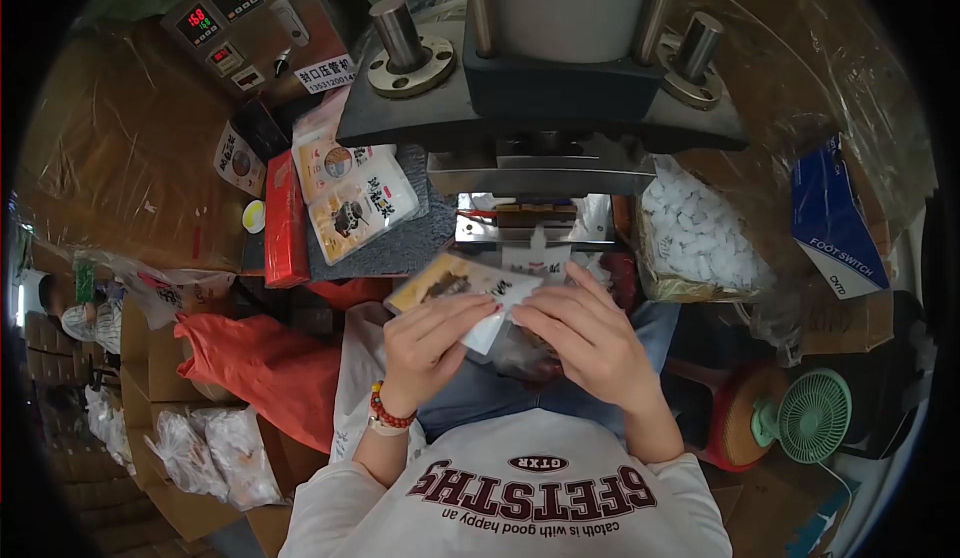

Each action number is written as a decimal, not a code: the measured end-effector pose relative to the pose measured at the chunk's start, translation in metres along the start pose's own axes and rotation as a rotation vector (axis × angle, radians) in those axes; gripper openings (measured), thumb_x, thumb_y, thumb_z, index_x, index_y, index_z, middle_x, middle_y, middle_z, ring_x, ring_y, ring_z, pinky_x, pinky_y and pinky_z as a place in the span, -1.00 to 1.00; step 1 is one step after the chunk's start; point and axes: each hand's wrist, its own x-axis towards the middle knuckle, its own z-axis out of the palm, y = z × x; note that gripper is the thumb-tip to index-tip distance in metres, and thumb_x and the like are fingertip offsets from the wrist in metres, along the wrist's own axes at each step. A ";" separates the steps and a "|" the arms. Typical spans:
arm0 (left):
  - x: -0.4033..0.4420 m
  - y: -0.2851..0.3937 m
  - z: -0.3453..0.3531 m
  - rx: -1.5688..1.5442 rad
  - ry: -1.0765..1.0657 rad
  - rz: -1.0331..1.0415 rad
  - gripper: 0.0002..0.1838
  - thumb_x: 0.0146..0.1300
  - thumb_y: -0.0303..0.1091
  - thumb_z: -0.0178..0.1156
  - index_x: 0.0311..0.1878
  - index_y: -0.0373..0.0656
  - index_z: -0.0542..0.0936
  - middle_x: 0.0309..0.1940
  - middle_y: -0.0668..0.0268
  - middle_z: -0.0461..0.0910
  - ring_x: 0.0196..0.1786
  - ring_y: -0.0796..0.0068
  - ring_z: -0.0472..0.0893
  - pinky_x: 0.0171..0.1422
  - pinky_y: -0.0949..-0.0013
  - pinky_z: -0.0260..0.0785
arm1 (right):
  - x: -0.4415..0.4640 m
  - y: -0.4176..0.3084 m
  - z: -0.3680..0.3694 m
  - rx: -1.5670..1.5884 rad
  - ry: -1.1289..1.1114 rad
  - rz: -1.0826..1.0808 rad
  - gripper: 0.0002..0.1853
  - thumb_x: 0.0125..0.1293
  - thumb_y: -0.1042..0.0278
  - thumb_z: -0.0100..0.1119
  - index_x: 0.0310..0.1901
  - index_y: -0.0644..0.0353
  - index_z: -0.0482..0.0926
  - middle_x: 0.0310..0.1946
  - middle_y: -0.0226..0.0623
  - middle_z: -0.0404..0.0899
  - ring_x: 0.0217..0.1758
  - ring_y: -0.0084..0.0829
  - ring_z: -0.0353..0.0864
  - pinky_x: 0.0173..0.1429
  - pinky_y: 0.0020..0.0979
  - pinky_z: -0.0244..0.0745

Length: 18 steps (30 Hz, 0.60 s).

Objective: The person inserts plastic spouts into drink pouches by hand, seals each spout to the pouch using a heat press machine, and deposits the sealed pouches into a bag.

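Over my lap, a printed yellow and white pouch [432, 283] is held tilted in front of the press. My left hand [430, 338], with a beaded bracelet on its wrist, pinches the pouch's near edge. My right hand [588, 336] has its fingers closed at the white end of the same pouch; the fingertips partly cover it. Just beyond the hands is a small white packet [538, 258], partly hidden, in front of the metal press bed [485, 228]. Above the bed sits the upper press jaw [540, 180], with a gap between them.
Printed pouches [365, 208] lie stacked on a dark mat beside a red box [285, 223]. A carton of white pieces [700, 228] and a blue foot switch box [838, 218] stand right. A green fan [815, 416] is lower right, an orange bag [265, 373] left.
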 end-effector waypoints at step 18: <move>0.052 -0.060 0.101 -1.263 0.078 -1.032 -0.74 0.25 -0.28 0.32 -0.31 -0.36 0.66 -0.38 0.24 0.69 -0.41 0.60 0.63 -0.32 0.54 0.48 | -0.048 0.120 -0.022 -0.563 0.116 0.705 -0.75 0.18 0.56 0.14 -0.08 0.31 0.59 -0.20 -0.07 0.58 -0.18 0.00 0.54 -0.03 -0.15 0.42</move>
